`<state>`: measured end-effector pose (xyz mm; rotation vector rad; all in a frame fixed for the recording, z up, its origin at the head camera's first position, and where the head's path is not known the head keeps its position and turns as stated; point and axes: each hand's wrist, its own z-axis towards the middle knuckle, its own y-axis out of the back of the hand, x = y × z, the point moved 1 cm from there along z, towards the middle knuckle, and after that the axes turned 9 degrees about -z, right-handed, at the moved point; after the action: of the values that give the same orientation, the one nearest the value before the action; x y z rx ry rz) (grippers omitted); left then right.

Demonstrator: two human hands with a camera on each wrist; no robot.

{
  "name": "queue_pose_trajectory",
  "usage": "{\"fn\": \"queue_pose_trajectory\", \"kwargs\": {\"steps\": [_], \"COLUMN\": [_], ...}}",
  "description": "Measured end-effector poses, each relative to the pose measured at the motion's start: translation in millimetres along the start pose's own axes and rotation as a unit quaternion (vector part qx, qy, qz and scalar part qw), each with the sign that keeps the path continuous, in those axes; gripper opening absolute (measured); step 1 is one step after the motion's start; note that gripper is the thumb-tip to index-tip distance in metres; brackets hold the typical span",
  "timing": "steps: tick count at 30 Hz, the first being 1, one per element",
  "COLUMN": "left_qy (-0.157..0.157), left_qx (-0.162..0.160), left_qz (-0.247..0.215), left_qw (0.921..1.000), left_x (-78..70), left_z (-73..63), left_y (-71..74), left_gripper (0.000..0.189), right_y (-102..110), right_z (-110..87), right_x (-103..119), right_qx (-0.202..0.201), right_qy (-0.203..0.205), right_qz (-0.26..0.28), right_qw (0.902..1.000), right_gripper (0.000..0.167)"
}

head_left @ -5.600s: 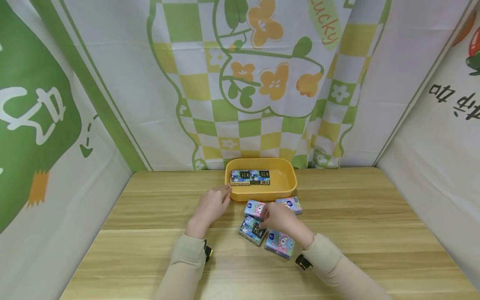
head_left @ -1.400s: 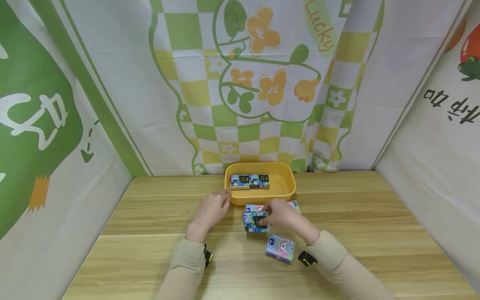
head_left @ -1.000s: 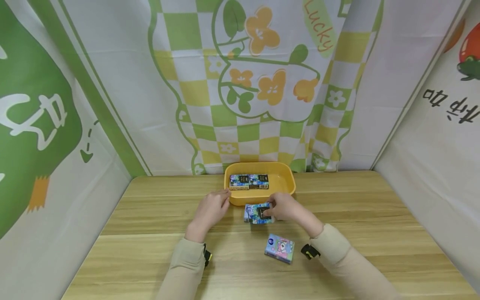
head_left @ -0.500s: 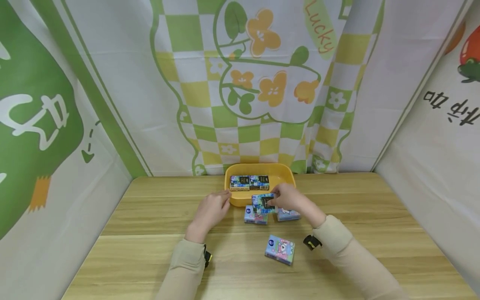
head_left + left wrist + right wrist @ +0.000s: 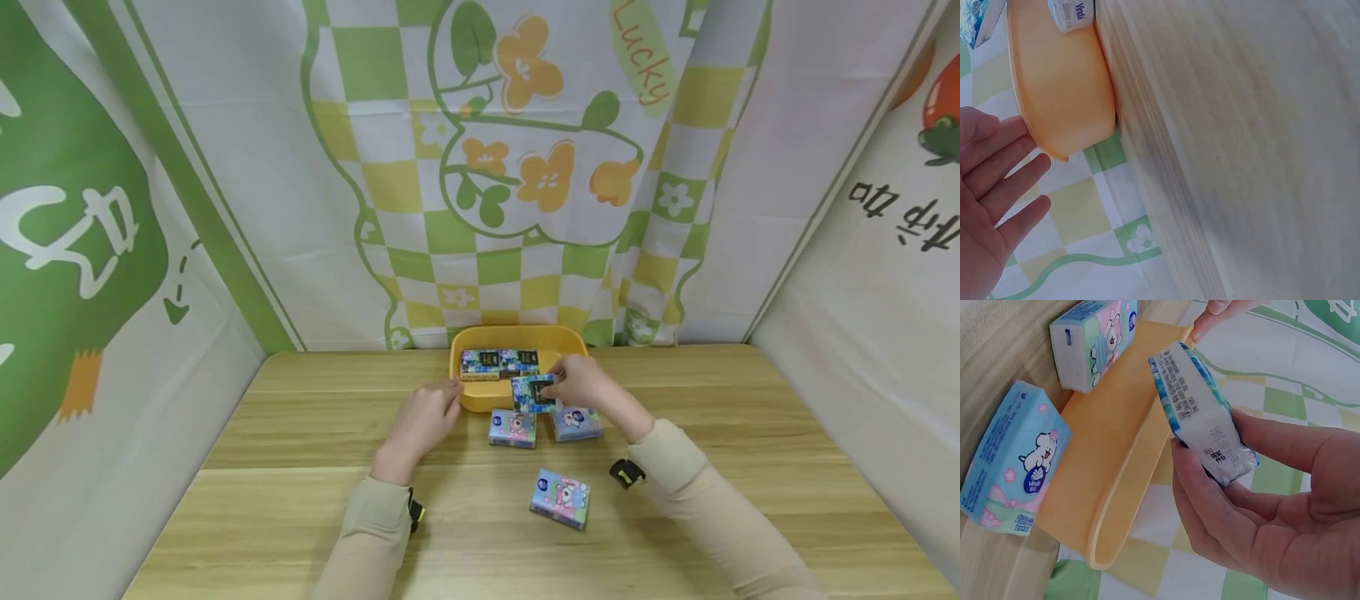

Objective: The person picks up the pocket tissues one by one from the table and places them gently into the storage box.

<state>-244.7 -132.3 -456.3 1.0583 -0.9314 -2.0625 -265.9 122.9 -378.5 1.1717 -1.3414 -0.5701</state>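
Note:
My right hand [image 5: 588,385] pinches a dark-blue floral tissue pack [image 5: 531,393] between thumb and fingers, over the front rim of the yellow bin [image 5: 517,333]. The right wrist view shows the white end of this held pack [image 5: 1210,425] tilted above the bin. My left hand [image 5: 422,421] is at the bin's front left corner; in the left wrist view its fingers [image 5: 1013,187] are spread, with a fingertip touching the rim. Two matching floral tissue packs [image 5: 480,364] lie side by side in the bin's left part.
Two light-blue and pink tissue packs, one left [image 5: 512,428] and one right [image 5: 577,423], lie in front of the bin. Another pink-blue pack [image 5: 560,498] lies nearer on the wooden table [image 5: 315,500]. A patterned curtain [image 5: 495,275] hangs behind the bin.
The floral pack, earlier on the table, has been picked up by my right hand and carried forward to the bin's front rim. The right rear pink-blue pack shifted slightly nearer. My left hand stays put.

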Motion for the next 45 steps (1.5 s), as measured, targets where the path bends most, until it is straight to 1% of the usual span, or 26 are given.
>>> {"fn": "queue_pose_trajectory", "kwargs": {"steps": [4,7,11,13,15,19,25,29,36,40,45], "left_qy": [-0.001,0.0,0.006,0.007,0.006,0.008,0.015,0.017,0.006,0.006,0.002], "left_qx": [-0.001,0.001,0.007,0.009,0.009,0.012,0.017,0.019,0.013,0.014,0.01], "left_qz": [-0.002,-0.003,-0.005,-0.005,-0.006,-0.004,-0.005,-0.005,-0.004,-0.002,-0.004], "left_qw": [1.0,1.0,0.9999,0.9999,0.9999,0.9999,0.9997,0.9997,0.9999,0.9999,0.9999], "left_x": [-0.3,-0.2,0.2,0.3,0.4,1.0,1.1,0.3,0.7,0.5,-0.5], "left_z": [-0.4,-1.2,-2.0,-2.0,-1.8,-1.1,-0.8,-0.8,-0.2,-0.3,-0.6], "left_y": [0.5,0.5,0.4,0.5,0.4,-0.1,0.3,1.3,1.5,1.6,2.0], "left_gripper": [0.024,0.024,0.025,0.025,0.025,0.025,0.026,0.026,0.026,0.026,0.026], "right_y": [2.2,4.6,8.2,10.0,12.3,17.0,23.6,27.2,32.0,31.5,30.6], "right_z": [2.8,5.1,9.7,12.3,14.5,18.5,25.4,30.6,40.6,47.2,51.7], "right_x": [-1.1,-2.0,-3.2,-3.6,-3.7,-3.7,-4.8,-5.6,-8.3,-11.7,-14.5], "right_qx": [0.001,0.003,0.003,0.004,0.009,0.007,0.004,0.004,0.014,0.016,0.015], "right_qy": [-0.007,-0.011,-0.011,-0.011,-0.013,-0.017,-0.029,-0.036,-0.059,-0.066,-0.073], "right_qz": [0.004,0.01,0.002,-0.003,-0.01,-0.015,-0.033,-0.043,-0.042,-0.046,-0.046], "right_qw": [1.0,0.9999,0.9999,0.9999,0.9998,0.9997,0.999,0.9984,0.9973,0.9966,0.9962], "right_gripper": [0.046,0.042,0.023,0.025,0.032,0.033,0.044,0.047,0.046,0.046,0.038]}}
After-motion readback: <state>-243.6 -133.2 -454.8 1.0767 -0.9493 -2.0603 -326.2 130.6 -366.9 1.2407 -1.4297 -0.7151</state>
